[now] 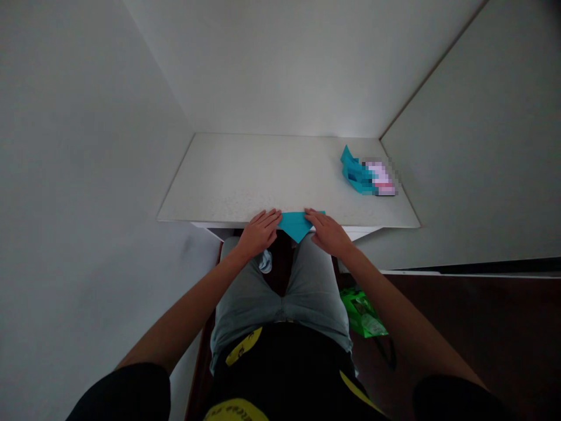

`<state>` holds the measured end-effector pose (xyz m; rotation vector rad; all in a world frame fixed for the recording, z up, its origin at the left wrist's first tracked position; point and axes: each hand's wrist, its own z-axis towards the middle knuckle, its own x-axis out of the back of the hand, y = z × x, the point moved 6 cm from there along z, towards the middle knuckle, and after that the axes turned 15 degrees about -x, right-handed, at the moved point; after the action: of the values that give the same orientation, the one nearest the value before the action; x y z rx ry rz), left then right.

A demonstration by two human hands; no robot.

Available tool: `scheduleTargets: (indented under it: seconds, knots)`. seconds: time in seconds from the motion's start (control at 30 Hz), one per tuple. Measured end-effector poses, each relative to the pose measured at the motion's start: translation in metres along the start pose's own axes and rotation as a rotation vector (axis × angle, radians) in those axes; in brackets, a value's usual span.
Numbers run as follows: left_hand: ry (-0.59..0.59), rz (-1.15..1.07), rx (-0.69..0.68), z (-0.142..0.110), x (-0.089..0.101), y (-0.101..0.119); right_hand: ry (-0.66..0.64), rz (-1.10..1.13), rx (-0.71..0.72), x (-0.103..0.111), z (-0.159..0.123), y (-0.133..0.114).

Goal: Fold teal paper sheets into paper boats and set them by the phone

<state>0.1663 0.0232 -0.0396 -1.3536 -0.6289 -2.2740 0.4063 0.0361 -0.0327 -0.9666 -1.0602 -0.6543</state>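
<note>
A folded sheet of turquoise paper (296, 224) lies at the near edge of a white table (245, 181), its point hanging down over the edge. My left hand (259, 232) rests flat with fingers stretched out, pressing the paper's left side. My right hand (326, 231) lies flat on the paper's right side, fingers extended toward the centre. Neither hand grips it; both press it down against the tabletop.
At the table's far right lie more turquoise paper pieces (354, 172) beside a blurred pinkish item (380, 178). White walls close in on the left, back and right. A green bag (362, 313) sits on the dark floor by my right leg.
</note>
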Motion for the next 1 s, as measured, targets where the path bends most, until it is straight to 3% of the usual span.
scheduleTargets:
  seconds: [0.1, 0.23, 0.4, 0.57, 0.7, 0.8, 1.0]
  knots:
    - [0.061, -0.035, 0.031, -0.007, -0.001, -0.001, 0.075, 0.081, -0.010, -0.008, -0.013, 0.001]
    - [0.114, -0.102, 0.121, -0.005, 0.007, -0.010, 0.155, 0.175, -0.163, -0.003, -0.013, 0.014]
    - [0.140, -0.134, 0.355, 0.014, 0.023, -0.046, 0.164, 0.388, -0.407, 0.010, 0.014, 0.039]
    - [0.094, -0.159, 0.510, 0.026, 0.022, -0.074, 0.142, 0.429, -0.539, 0.003, 0.041, 0.055]
    - [0.143, -0.078, 0.415, 0.023, 0.019, -0.063, 0.233, 0.343, -0.484, 0.001, 0.043, 0.051]
    - [0.115, 0.012, 0.285, 0.016, 0.017, -0.048, 0.276, 0.213, -0.398, 0.002, 0.035, 0.040]
    - [0.002, 0.044, 0.191, 0.014, 0.019, -0.039, 0.216, 0.037, -0.280, 0.004, 0.020, 0.028]
